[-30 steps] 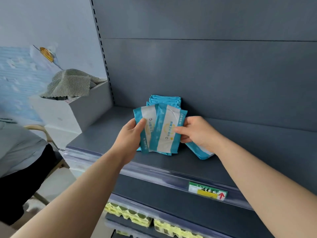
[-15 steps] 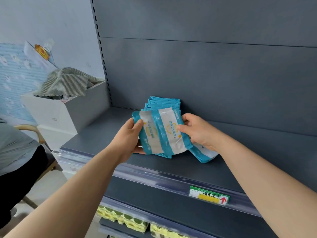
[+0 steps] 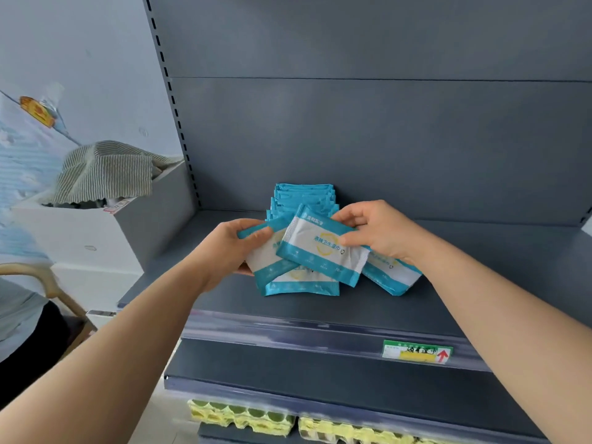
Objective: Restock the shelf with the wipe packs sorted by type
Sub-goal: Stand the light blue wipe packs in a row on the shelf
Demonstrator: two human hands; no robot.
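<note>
- Top wipe pack (image 3: pixel 322 248): teal & white, tilted, held just above the shelf (image 3: pixel 320 315) near its middle, overlapping the packs under it.
- R hand (image 3: pixel 374 233) pinches the top pack's right end, thumb on the printed face, fingers curled over the far edge.
- L hand (image 3: pixel 230 248) grips the left end of the lower packs (image 3: pixel 288 280), thumb on top. At least two are fanned there, exact count unclear.
- One more pack (image 3: pixel 392 278) sits below the R wrist, angled right, apparently resting on the shelf.
- Stack of packs (image 3: pixel 304 195), same teal type, sits behind both hands, close to the grey back panel (image 3: pixel 384 139).
- Shelf's front rail carries a green/yellow price label (image 3: pixel 416 351) w/ a red arrow, right of centre.
- Lower level: yellow egg trays (image 3: pixel 243 418).
- Left of the unit: white box (image 3: pixel 80 238) w/ a striped cloth (image 3: pixel 102 171) draped over it. A curved wooden chair frame (image 3: pixel 48 283) is lower left.
</note>
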